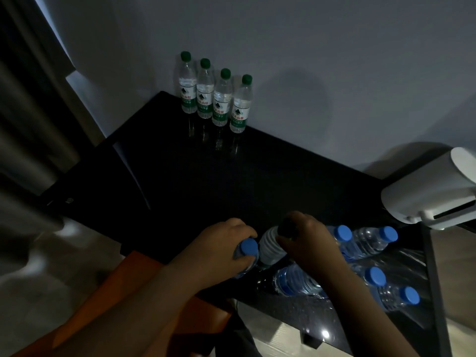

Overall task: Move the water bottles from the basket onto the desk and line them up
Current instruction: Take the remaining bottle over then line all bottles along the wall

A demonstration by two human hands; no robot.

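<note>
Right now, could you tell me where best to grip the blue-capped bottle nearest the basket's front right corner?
Probably by the neck just under its blue cap, coming down from above: the bottle leans with the cap end raised and free, while its body is wedged among neighbours beside the basket wall.

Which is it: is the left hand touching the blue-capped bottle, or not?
Touching. The head view shows the left hand with its fingers curled round the blue-capped bottle, just below the cap.
</note>
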